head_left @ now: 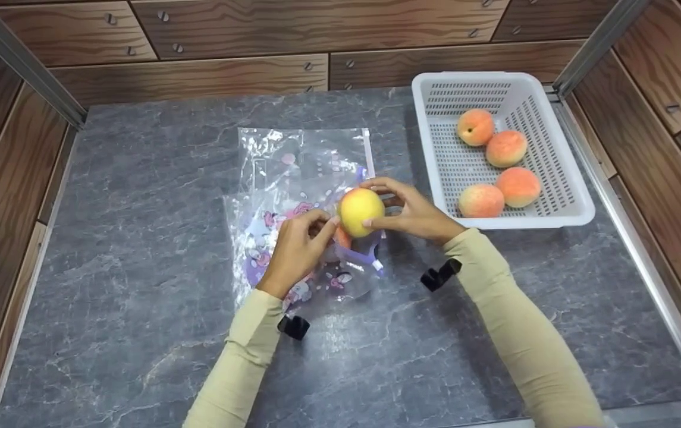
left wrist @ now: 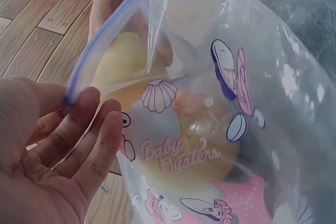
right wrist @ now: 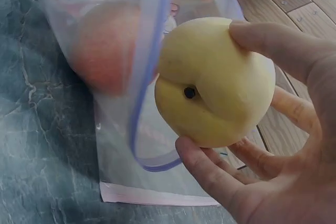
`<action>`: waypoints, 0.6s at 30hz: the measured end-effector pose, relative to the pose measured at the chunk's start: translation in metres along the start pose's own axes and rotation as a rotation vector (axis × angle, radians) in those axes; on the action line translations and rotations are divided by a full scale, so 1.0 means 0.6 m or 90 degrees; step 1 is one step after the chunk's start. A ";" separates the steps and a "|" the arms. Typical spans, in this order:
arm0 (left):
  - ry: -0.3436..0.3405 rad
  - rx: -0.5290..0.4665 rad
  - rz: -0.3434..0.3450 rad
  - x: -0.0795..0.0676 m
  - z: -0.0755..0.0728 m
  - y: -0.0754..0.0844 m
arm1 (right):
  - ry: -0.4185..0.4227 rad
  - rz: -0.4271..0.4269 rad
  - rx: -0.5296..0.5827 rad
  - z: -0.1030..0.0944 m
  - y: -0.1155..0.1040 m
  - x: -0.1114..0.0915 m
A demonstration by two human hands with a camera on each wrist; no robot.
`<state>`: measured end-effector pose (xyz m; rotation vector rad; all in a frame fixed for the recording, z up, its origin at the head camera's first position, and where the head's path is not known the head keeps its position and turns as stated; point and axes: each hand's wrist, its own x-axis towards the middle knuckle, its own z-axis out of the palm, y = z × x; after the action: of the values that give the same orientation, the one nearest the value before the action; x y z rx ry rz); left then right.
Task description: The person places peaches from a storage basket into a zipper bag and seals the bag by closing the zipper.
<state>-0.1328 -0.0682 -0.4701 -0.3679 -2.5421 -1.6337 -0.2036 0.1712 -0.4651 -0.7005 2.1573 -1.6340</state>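
Note:
My right hand (head_left: 411, 213) grips a yellow peach (right wrist: 215, 82) with its fingers and thumb, at the mouth of a clear zip bag (left wrist: 273, 129). My left hand (head_left: 297, 246) pinches the purple zip edge (left wrist: 100, 40) of that bag between thumb and fingers, holding the mouth apart. Printed on the bag are shells, a pink star and the words "Baby Oysters". Inside it lies another peach (right wrist: 107, 48), reddish through the plastic. In the left wrist view the held peach shows behind the bag's film, partly covered by it.
A white plastic basket (head_left: 581, 202) stands at the back right with several peaches (head_left: 507, 148) in it. Another clear bag (head_left: 269, 148) lies flat beyond the hands on the grey marbled table (head_left: 138, 178). Wood-patterned panels (head_left: 227, 30) enclose the table at the back and sides.

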 end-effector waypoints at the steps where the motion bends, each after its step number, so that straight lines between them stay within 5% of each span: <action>1: -0.004 -0.001 0.002 0.000 0.000 0.001 | 0.001 0.000 -0.003 0.002 0.000 0.000; 12: -0.010 -0.007 0.016 0.001 -0.003 0.003 | 0.050 0.028 -0.077 0.006 -0.006 0.000; 18: -0.023 -0.003 0.031 0.001 -0.001 0.002 | 0.095 -0.008 -0.136 0.016 -0.018 -0.003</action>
<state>-0.1334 -0.0682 -0.4687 -0.4598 -2.5341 -1.6300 -0.1947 0.1622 -0.4576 -0.6722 2.4653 -1.5200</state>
